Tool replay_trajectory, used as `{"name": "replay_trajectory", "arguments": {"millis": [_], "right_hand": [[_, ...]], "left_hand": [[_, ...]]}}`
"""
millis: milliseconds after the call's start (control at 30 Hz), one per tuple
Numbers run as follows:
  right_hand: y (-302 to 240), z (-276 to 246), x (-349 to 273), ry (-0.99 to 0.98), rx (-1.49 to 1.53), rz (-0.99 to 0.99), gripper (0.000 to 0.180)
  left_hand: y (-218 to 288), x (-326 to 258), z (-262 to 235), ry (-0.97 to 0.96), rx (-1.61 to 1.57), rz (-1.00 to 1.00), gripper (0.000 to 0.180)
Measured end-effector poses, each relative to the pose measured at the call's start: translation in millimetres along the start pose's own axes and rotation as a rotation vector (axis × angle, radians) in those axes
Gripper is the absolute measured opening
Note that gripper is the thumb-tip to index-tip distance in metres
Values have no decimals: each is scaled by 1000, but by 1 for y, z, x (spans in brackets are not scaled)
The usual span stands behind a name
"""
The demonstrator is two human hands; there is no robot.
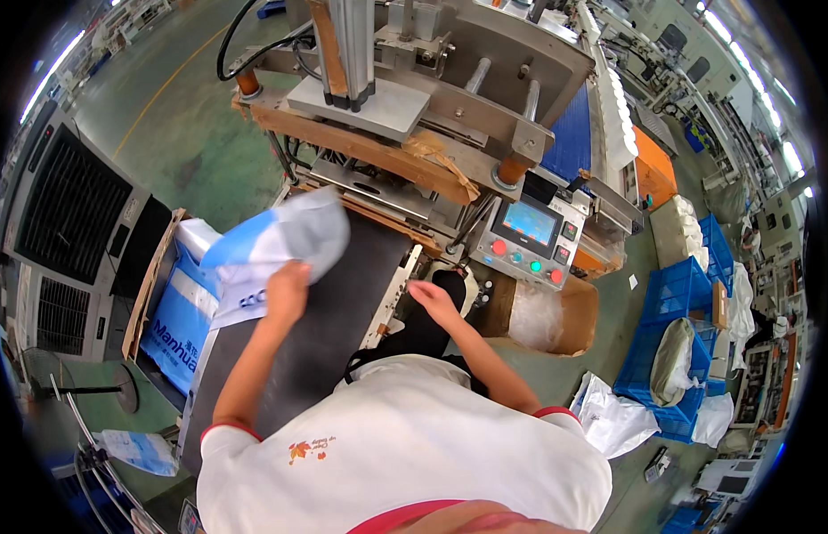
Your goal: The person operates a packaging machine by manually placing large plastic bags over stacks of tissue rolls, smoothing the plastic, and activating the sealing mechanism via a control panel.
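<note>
My left hand [288, 294] grips a white and blue plastic bag [312, 222] by its near edge. The bag is lifted over the dark belt [298, 369] and its far end is blurred by motion. My right hand [436, 303] is beside the belt's right metal rail [392, 298], fingers drawn together, with nothing visible in them. Left of the belt stands an open carton [151, 289] with similar blue and white bags [178, 334] inside; the held bag overlaps it.
A metal press machine [369, 125] stands beyond the belt. Its control panel [530, 231], with screen and buttons, is to the right. Below that, a cardboard box [574, 316] holds clear plastic. Blue crates [663, 338] stand further right; an air cooler [67, 231] is at left.
</note>
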State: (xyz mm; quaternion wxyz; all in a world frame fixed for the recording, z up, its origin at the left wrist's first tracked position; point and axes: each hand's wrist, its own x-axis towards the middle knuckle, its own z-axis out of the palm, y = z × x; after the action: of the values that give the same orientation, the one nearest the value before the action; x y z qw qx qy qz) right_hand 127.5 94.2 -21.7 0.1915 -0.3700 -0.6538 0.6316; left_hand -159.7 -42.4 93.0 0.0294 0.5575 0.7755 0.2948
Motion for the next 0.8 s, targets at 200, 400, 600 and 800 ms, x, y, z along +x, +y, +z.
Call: {"name": "replay_trajectory", "arguments": {"millis": [200,400,600,800], "right_hand": [[-43,-3,-16,-120,812,277,60],[22,-59,-60,173,699,373,49],[90,-127,-101,284,513,527,39],[128,-109,-83,145,189,532,27]], "left_hand": [[81,-10,94,-327,3,303,23],[124,-36,148,-633,-156,296,38],[17,13,170,-155,-33,424,51],[-95,-48,98,-176,402,-52,56]]}}
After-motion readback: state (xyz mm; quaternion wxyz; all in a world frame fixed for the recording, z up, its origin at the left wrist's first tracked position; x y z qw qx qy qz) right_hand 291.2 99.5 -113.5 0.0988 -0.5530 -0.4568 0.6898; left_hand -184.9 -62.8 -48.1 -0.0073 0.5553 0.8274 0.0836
